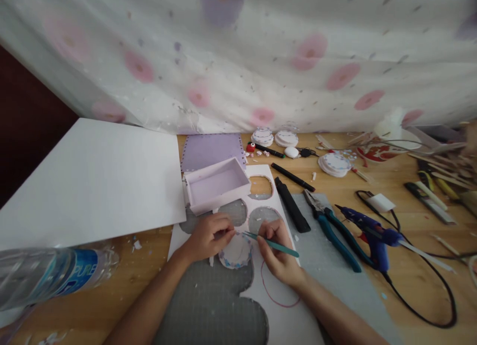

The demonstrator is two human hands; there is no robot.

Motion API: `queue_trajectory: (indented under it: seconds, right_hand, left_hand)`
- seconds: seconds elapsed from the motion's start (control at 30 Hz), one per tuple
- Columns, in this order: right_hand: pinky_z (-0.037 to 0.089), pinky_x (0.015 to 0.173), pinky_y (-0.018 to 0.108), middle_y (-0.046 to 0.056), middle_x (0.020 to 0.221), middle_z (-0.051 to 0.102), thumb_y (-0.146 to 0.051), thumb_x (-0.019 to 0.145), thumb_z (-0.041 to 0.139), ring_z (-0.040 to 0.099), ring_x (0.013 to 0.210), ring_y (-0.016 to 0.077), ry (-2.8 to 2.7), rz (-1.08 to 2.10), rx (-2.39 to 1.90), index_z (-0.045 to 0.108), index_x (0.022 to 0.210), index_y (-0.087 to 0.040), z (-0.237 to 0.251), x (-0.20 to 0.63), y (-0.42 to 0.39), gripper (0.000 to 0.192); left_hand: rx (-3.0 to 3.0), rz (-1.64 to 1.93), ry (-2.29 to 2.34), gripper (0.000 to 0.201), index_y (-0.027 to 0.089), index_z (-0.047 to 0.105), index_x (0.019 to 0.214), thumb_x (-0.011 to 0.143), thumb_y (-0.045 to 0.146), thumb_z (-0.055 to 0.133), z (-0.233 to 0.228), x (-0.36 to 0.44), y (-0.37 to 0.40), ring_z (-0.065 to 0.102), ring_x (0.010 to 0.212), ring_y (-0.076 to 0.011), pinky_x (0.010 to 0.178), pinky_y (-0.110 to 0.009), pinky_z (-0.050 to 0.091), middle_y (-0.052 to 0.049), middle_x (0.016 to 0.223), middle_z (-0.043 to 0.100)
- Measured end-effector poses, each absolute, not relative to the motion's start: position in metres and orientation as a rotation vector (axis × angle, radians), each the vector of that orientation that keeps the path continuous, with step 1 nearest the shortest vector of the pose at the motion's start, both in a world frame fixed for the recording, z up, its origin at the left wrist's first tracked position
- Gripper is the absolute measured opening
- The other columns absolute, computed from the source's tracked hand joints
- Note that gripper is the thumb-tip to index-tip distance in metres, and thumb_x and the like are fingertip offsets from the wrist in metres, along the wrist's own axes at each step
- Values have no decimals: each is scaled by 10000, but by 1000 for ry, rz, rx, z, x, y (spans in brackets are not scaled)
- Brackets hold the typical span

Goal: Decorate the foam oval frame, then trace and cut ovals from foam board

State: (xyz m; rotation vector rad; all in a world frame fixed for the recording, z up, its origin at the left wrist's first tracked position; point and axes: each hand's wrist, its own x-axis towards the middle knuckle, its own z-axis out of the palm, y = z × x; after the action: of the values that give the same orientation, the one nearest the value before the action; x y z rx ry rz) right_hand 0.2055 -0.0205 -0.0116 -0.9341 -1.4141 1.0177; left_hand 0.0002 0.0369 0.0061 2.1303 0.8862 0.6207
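Teal tweezers (278,245) are held in my right hand (278,250), their tips pointing left just above a round white disc (235,251). Small blue and lilac pieces line the rim of this disc. My left hand (210,238) is closed in a pinch at the disc's upper left edge, close to the tweezer tips. Whatever sits between those fingertips is too small to make out. Under both hands lies a white board (285,322) with round cutouts and a pink circle drawn on it. A pale lilac open box (218,183) stands just beyond my left hand.
Right of the board lie pliers (337,233), a blue glue gun (376,235) with its cable, and black markers (292,177). A plastic water bottle (55,275) lies at left below a large white sheet (100,186). Decorated disc stacks (334,164) stand toward the curtain (238,61).
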Motion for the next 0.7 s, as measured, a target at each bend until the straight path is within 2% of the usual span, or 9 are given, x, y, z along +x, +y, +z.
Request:
queue_trajectory:
  seconds: [0.17,0.3,0.47,0.7]
  right_hand:
    - [390,591,278,3,776,500,-270,939,520,477,674,143,-1405,994,-1049,479,932,-234,-8,210,-20,55]
    - [446,595,283,16,773,562,-332,913,576,533,690,156,-1373,1069,-1094,550,905,-231,-1,217,-15,104]
    - [516,696,327,62,890,639,-326,872,639,612,844,201,-1413,1121,-1073,607,886,-227,8,229,-8,105]
    - [518,648,305,58,834,672,-289,840,680,639,780,195,-1485,1103,-1145,633,846,-214,7,233,-12,88]
  left_hand:
    - [2127,615,890,261,163,530,703,940,252,464,6,-1,37,492,691,-141,645,-254,387,-18,715,525]
    - [2121,628,868,253,165,529,715,942,249,454,6,-2,36,496,693,-138,643,-250,388,-19,727,522]
    - [2139,658,836,243,168,509,691,925,213,461,6,-1,36,495,684,-136,643,-251,385,-17,715,523]
    - [2141,681,837,233,169,503,683,914,192,479,5,0,36,503,704,-137,660,-249,393,-18,720,536]
